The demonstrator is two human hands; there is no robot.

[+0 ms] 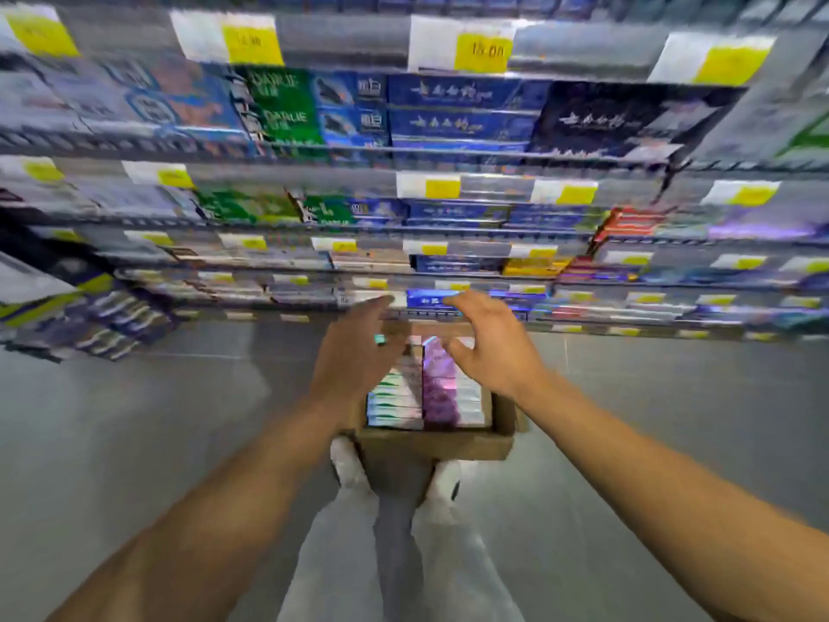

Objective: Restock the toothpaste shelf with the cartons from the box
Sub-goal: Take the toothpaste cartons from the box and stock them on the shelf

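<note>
A brown cardboard box (430,442) is standing on the grey floor (134,419), close before the lowest shelf (448,327) of a toothpaste rack and just in front of the person's two white shoes (352,464). The box is being seen open from above, and toothpaste cartons (399,397) are lying packed inside it in two rows: white cartons with green and red marks along the left wall, and purple-pink cartons (442,388) along the right wall. The left hand (359,352) is being held over the left part of the box, its fingers straight and spread, with a ring showing on one finger; nothing is being gripped by it. The right hand (489,347) is being held over the far right corner of the box, its fingers spread and lightly bent, and nothing is being held by it either. Whether the hands are touching the cartons cannot be told, because the picture is blurred. Beyond the fingertips, a blue carton (430,299) is lying on the front edge of a low shelf. Above it, further shelves are being filled by blue, green and dark cartons, and yellow price tags (482,51) are hanging along the shelf edges. The person's legs in pale trousers (323,554) are showing at the bottom edge of the view.
</note>
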